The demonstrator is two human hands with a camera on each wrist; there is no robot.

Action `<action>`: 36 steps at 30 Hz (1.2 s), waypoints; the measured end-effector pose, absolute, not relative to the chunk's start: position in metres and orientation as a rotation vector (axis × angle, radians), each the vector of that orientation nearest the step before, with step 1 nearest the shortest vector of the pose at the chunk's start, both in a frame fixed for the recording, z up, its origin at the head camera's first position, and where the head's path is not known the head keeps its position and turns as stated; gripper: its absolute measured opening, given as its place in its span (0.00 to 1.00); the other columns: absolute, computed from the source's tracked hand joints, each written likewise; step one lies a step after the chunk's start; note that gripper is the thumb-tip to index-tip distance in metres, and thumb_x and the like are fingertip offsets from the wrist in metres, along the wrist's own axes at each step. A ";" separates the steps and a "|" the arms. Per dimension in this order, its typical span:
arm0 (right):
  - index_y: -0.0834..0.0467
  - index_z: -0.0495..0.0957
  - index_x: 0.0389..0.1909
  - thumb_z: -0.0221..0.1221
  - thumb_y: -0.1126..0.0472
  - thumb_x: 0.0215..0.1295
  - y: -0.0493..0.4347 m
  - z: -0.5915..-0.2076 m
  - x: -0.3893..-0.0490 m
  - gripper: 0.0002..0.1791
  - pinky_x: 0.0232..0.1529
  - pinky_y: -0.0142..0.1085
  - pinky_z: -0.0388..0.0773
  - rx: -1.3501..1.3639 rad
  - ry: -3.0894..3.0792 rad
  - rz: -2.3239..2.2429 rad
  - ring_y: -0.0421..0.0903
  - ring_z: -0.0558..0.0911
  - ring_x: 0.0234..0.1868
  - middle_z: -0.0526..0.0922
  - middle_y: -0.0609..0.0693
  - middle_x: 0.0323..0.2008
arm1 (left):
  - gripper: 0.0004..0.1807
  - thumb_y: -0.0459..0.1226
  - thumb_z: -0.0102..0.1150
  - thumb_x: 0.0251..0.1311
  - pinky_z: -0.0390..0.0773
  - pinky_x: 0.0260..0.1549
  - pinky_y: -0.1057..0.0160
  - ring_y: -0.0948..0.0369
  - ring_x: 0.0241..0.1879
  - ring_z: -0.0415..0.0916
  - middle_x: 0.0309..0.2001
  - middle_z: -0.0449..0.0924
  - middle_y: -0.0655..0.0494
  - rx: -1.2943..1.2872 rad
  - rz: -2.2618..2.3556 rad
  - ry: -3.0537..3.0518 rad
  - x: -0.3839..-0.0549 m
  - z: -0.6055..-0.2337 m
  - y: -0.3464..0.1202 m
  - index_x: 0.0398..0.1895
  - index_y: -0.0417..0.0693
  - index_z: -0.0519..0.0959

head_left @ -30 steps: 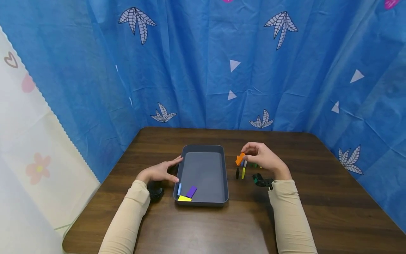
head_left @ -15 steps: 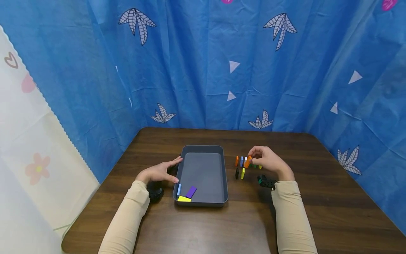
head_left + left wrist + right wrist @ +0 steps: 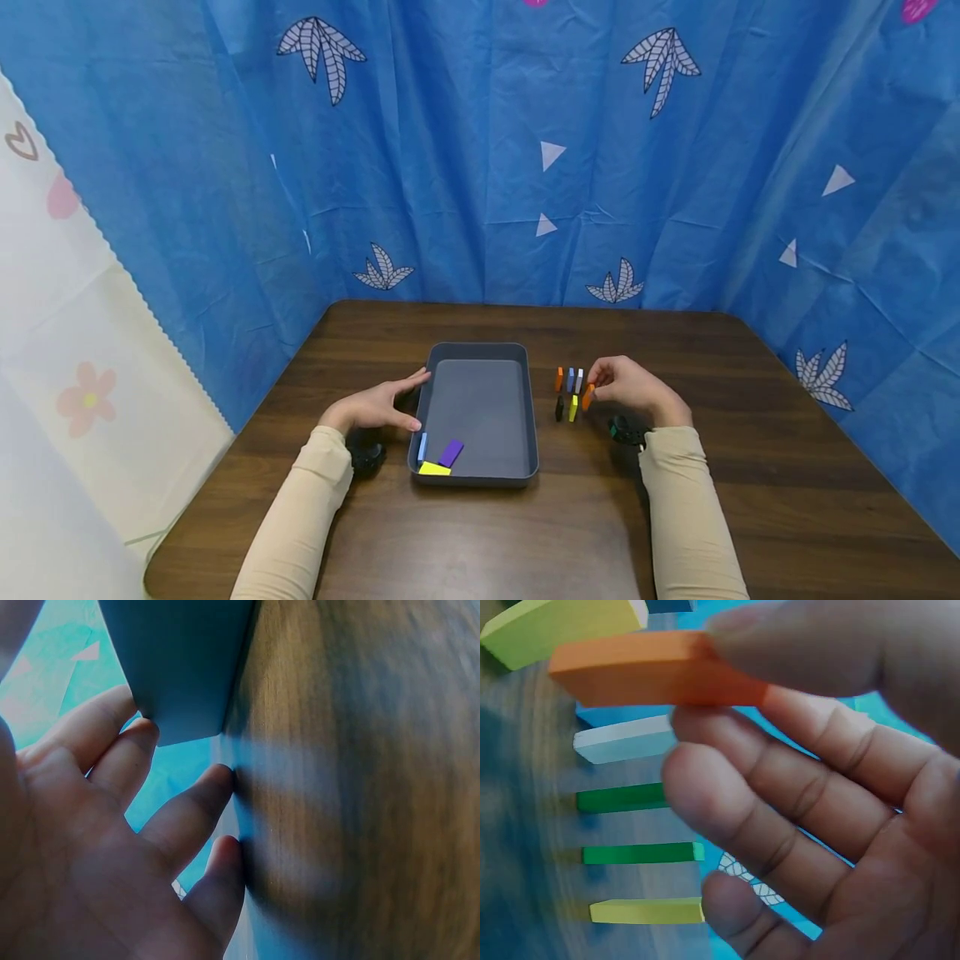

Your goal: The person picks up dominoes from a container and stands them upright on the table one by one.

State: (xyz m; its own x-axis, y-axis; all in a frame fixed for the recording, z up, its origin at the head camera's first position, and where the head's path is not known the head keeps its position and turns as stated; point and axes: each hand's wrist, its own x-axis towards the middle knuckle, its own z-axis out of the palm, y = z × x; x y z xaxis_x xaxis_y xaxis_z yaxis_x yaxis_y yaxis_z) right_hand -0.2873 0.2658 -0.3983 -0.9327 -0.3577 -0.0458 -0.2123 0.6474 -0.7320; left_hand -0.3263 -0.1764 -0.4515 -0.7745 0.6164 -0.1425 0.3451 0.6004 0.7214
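Observation:
My left hand (image 3: 375, 406) is at the left side of a dark grey tray (image 3: 534, 433), fingers spread. In the left wrist view its upper fingertips lie against the tray wall (image 3: 180, 667). Between thumb and fingers, my right hand (image 3: 633, 390) pinches an orange domino block (image 3: 645, 671), held upright close to the table. It is just right of a standing yellow block (image 3: 573, 408) and a black block (image 3: 559, 408). Behind these stand another orange block (image 3: 558, 379), a blue block (image 3: 571, 380) and a white block (image 3: 579, 381).
Two green blocks (image 3: 641, 853) and a yellow-green block (image 3: 646, 911) continue the back row, hidden behind the right hand in the head view. Inside the tray lie a purple block (image 3: 452, 453), a yellow block (image 3: 435, 469) and a light blue block (image 3: 422, 448). A blue curtain (image 3: 450, 167) hangs behind the table.
My right hand has carried the orange block from over the back row rightward, then down and nearer to the front row, bringing it upright. The left hand has stayed at the tray.

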 end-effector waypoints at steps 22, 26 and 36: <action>0.64 0.72 0.32 0.62 0.67 0.49 0.265 -0.418 -0.297 0.10 0.35 0.36 0.75 -0.397 2.650 -1.078 0.46 0.75 0.29 0.78 0.54 0.28 | 0.52 0.52 0.65 0.42 0.47 0.60 0.39 0.52 0.69 0.38 0.70 0.35 0.64 0.776 0.970 2.462 -0.325 -0.452 -0.176 0.69 0.63 0.45; 0.63 0.73 0.31 0.63 0.67 0.49 0.265 -0.420 -0.298 0.10 0.35 0.35 0.75 -0.393 2.646 -1.077 0.46 0.74 0.29 0.77 0.53 0.29 | 0.51 0.52 0.66 0.42 0.47 0.61 0.40 0.54 0.69 0.39 0.70 0.36 0.66 0.759 0.974 2.462 -0.326 -0.453 -0.176 0.69 0.65 0.45; 0.63 0.73 0.32 0.63 0.69 0.48 0.262 -0.418 -0.298 0.10 0.37 0.37 0.77 -0.389 2.616 -1.075 0.46 0.75 0.30 0.77 0.53 0.30 | 0.51 0.52 0.66 0.41 0.48 0.61 0.40 0.54 0.69 0.39 0.70 0.36 0.68 0.743 0.979 2.463 -0.326 -0.454 -0.176 0.68 0.66 0.46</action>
State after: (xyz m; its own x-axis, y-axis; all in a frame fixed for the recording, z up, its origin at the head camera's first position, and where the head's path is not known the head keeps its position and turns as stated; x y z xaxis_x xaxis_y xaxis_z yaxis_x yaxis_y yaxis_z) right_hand -0.2977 0.2618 -0.4183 -0.9228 -0.3510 -0.1590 -0.1377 0.6858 -0.7147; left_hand -0.3259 -0.1760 -0.4538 -0.7850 0.6000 -0.1541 0.3305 0.6161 0.7150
